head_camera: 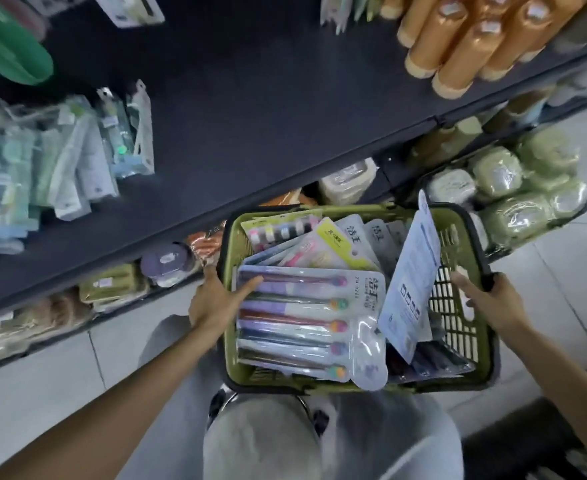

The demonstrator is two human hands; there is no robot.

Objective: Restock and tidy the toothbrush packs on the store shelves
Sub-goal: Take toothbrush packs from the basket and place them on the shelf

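Now left hand [215, 299] fingers [250, 284] lie straight atop toothbrush pack [305, 323] in basket [231, 341]; right hand [489, 299] fingers curl around basket handle [479, 251].

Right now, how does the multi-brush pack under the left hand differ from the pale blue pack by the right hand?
The multi-brush pack lies flat on top, showing five coloured brushes; the pale blue pack stands tilted on edge, its printed back showing. The left hand touches the first; nothing touches the second. Both sit in the green basket.
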